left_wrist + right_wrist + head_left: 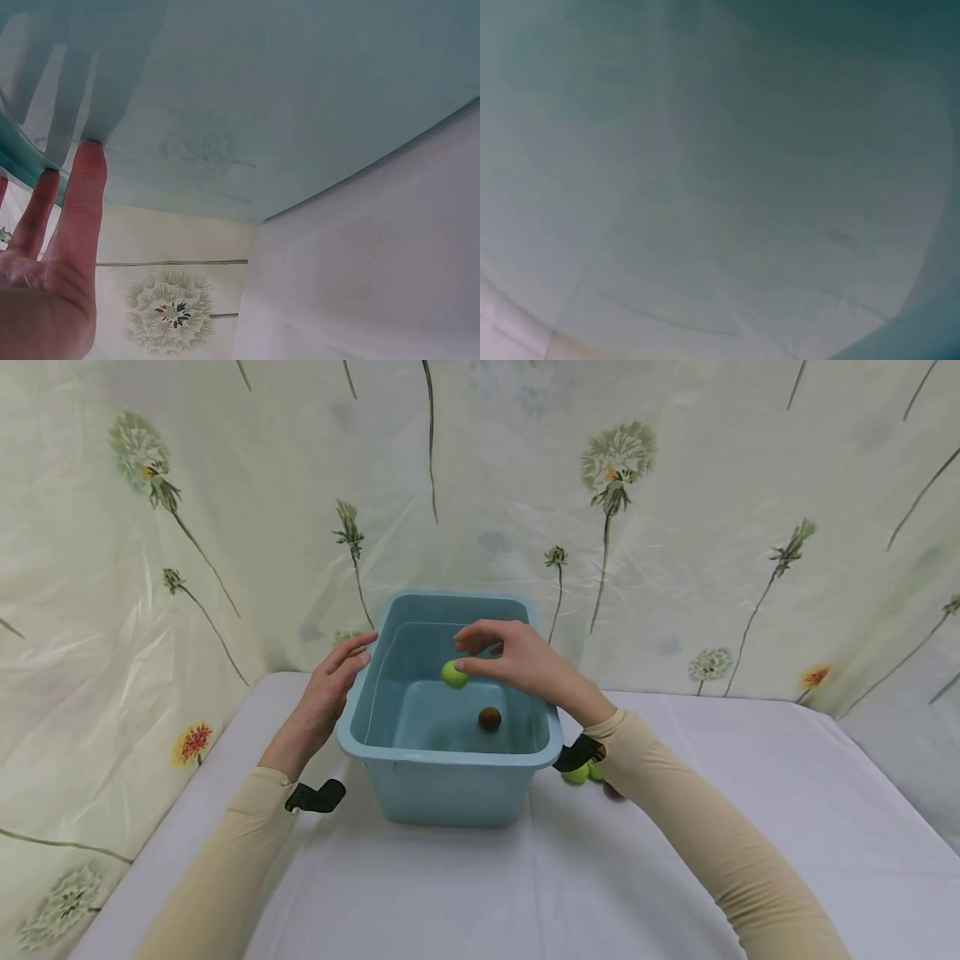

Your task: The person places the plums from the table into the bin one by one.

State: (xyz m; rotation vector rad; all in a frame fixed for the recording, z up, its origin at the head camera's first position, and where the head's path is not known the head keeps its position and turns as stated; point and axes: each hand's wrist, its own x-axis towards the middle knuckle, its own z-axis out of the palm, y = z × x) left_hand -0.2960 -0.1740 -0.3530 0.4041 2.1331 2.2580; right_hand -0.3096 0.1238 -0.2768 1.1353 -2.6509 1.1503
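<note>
A light blue plastic tub [450, 785] stands on the white-covered table. My left hand [322, 697] is at its left rim with the fingers straight; in the left wrist view the fingertips [91, 154] meet the tub's wall. Over the tub's opening, my right hand [517, 656] has its thumb and fingers parted. A small round yellow-green ball [454, 674] shows just below the thumb tip, outside the gap between thumb and fingers. On the tub's floor lies a small dark reddish-brown ball [490, 718]. The right wrist view shows only a blurred blue-green surface.
Right of the tub, partly hidden by the right forearm, lie several more small balls, yellow-green [576, 774] and reddish [612, 792]. A flower-printed curtain [480, 552] hangs behind and along both sides of the table [420, 893].
</note>
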